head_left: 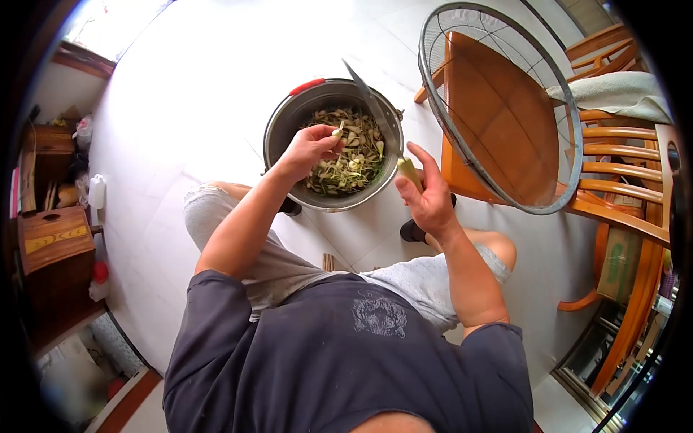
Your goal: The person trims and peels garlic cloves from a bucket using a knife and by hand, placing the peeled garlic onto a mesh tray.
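Note:
My left hand (pixel 312 150) pinches a small pale bulb (pixel 337 133), like garlic or a small onion, above the bucket's left half. In my right hand (pixel 431 195) is a kitchen knife (pixel 377 108), its pale greenish handle held against the palm by the thumb with the index finger raised. The long blade points up and left over the bucket's right side, apart from the bulb. Below both hands stands a round metal bucket (pixel 270 137) with a red grip on its handle. Inside lie many pale bulbs and green-brown stalk trimmings (pixel 346 169).
A large round mesh sieve (pixel 574 155) leans on a wooden chair (pixel 498 108) to the right. A light towel (pixel 613 95) hangs over a chair back. Wooden cabinets (pixel 58 238) line the left wall. My knees flank the bucket on the pale tiled floor (pixel 173 108).

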A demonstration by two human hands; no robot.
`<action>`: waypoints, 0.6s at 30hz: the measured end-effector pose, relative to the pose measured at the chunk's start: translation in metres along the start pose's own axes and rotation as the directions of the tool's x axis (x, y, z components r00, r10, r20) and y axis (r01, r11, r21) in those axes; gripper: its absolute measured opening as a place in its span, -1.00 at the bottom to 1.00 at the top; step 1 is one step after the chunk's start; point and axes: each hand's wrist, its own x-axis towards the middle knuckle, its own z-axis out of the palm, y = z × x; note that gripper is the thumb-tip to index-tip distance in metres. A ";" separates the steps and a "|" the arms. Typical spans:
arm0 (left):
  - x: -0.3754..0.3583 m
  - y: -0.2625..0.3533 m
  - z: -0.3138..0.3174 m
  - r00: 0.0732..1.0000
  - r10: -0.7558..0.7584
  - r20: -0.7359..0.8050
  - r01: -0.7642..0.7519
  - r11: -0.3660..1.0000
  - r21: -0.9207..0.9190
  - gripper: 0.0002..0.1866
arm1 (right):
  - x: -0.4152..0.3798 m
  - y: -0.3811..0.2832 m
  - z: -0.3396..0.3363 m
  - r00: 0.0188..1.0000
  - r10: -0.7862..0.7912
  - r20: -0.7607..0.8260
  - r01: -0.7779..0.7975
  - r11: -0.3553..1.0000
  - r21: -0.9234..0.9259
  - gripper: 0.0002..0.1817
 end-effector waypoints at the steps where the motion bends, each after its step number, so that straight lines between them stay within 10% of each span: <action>1: -0.008 0.011 -0.001 1.000 -0.006 0.021 0.007 0.999 -0.039 -0.74 | -0.002 -0.003 -0.001 0.999 -0.040 0.011 0.040 0.997 -0.066 -0.49; 9: -0.029 -0.001 0.005 0.994 -0.029 0.105 0.074 0.887 -0.456 -0.83 | -0.008 0.006 0.019 0.901 -0.428 -0.076 0.386 0.869 -0.310 -0.61; 12: -0.027 -0.007 0.006 0.983 -0.029 0.184 0.121 0.849 -0.515 -0.83 | -0.006 0.019 0.017 0.977 -0.212 -0.014 0.187 0.888 -0.420 -0.65; 18: -0.015 -0.027 0.017 0.990 -0.091 0.106 0.133 0.852 -0.506 -0.73 | -0.005 0.026 0.026 0.912 -0.410 -0.002 0.297 0.664 -0.686 -0.63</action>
